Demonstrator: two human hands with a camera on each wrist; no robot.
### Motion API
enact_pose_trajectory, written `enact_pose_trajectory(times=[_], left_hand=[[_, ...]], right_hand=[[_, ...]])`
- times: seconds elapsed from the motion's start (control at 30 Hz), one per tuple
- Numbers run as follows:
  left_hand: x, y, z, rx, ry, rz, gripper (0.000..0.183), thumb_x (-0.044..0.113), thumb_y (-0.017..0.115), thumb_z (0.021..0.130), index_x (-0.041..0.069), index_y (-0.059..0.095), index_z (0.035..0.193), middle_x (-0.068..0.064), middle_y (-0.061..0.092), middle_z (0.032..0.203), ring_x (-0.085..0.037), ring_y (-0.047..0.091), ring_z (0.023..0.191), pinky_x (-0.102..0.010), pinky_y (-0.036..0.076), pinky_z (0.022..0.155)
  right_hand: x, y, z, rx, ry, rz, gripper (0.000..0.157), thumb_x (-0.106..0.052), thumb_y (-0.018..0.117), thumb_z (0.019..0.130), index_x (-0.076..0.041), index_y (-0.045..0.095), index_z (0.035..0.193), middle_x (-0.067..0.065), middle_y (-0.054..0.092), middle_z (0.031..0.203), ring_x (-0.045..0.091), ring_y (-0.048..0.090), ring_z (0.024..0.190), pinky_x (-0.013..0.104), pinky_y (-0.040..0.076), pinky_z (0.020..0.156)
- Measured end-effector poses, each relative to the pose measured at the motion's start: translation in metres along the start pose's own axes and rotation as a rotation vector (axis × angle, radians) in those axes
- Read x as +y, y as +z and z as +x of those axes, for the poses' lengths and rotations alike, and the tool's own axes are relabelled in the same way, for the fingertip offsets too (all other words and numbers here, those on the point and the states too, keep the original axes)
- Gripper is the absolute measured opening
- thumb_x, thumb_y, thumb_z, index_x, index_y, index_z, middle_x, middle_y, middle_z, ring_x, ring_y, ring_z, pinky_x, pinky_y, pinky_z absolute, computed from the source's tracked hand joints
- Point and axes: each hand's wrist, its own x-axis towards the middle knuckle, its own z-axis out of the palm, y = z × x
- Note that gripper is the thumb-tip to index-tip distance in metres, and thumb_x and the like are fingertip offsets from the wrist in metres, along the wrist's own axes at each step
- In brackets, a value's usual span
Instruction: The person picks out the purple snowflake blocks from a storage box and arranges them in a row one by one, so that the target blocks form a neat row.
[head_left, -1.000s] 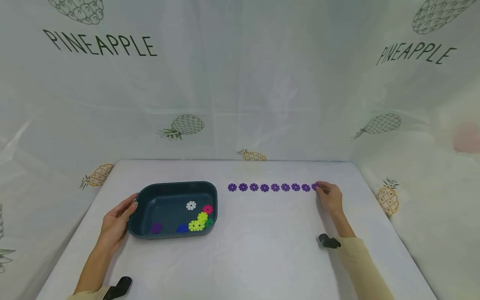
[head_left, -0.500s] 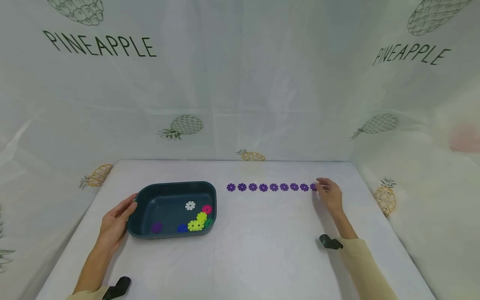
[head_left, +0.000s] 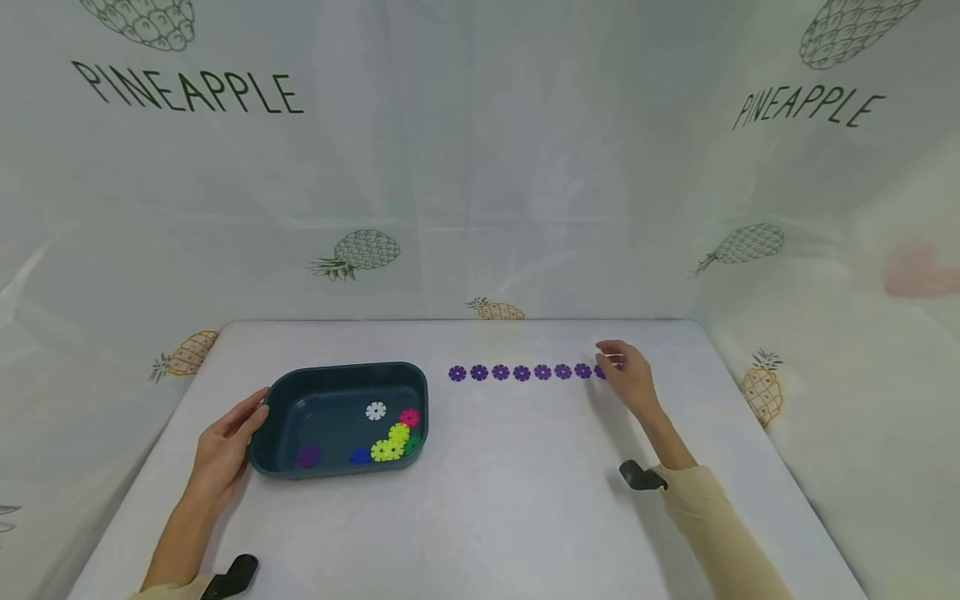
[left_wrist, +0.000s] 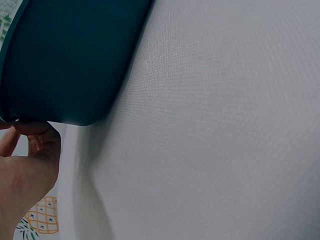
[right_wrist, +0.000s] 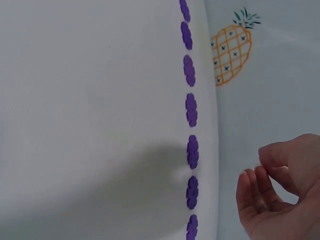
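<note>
My left hand (head_left: pixel 219 457) grips the left end of a dark teal plastic tray (head_left: pixel 326 417), thumb at the rim. In the left wrist view the fingers (left_wrist: pixel 42 137) bend against the tray's outer wall (left_wrist: pixel 65 65). On the white table, purple flower-shaped discs (head_left: pixel 521 373) form a straight row to the right of the tray. My right hand (head_left: pixel 632 382) hovers over the row's right end, hiding part of the last discs. The right wrist view shows its fingers (right_wrist: pixel 245 195) loosely bent, with nothing between them and the thumb.
Inside the tray lie a white disc (head_left: pixel 376 411), a red one (head_left: pixel 408 418), several yellow discs (head_left: pixel 387 451), a green one (head_left: pixel 412 445), a blue one (head_left: pixel 361 456) and a purple one (head_left: pixel 308 456). A pineapple-print curtain (head_left: pixel 525 167) surrounds the table.
My right hand has let go of the purple disc at the row's right end, lifted and moved left above the row. My left hand still holds the tray.
</note>
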Motion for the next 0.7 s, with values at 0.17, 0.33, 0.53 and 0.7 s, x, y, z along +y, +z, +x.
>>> enact_pose_trajectory(times=[0.17,0.33,0.53,0.7], left_hand=[[-0.002,-0.001,0.001,0.016,-0.028,0.013,0.054,0.026,0.071,0.099,0.018,0.055,0.150,0.025,0.060,0.116,0.013,0.053,0.106,-0.005,0.046,0.084],[-0.003,-0.002,0.003,0.024,-0.039,0.010,0.054,0.026,0.072,0.099,0.018,0.056,0.150,0.029,0.063,0.112,0.014,0.054,0.104,-0.005,0.046,0.082],[-0.004,-0.001,0.003,0.017,-0.044,0.002,0.055,0.026,0.071,0.099,0.018,0.055,0.151,0.028,0.062,0.114,0.014,0.054,0.105,-0.004,0.046,0.083],[-0.005,-0.001,0.004,0.029,-0.048,0.005,0.052,0.027,0.071,0.099,0.020,0.057,0.149,0.026,0.062,0.115,0.011,0.053,0.107,-0.004,0.046,0.083]], right_hand=[[-0.020,0.011,0.002,-0.024,-0.036,0.032,0.026,-0.008,0.059,0.104,0.006,0.064,0.125,0.024,0.065,0.120,0.038,0.062,0.112,0.048,0.052,0.096],[-0.041,0.025,0.004,-0.058,-0.070,0.048,0.024,-0.009,0.060,0.104,0.004,0.065,0.124,0.022,0.066,0.120,0.037,0.062,0.112,0.049,0.051,0.098],[-0.067,0.041,0.005,-0.103,-0.114,0.091,0.022,-0.007,0.062,0.103,0.003,0.067,0.122,0.019,0.066,0.118,0.033,0.063,0.110,0.047,0.052,0.096],[-0.086,0.058,0.004,-0.141,-0.162,0.124,0.019,-0.006,0.064,0.102,0.002,0.068,0.119,0.016,0.068,0.113,0.030,0.064,0.107,0.045,0.053,0.093]])
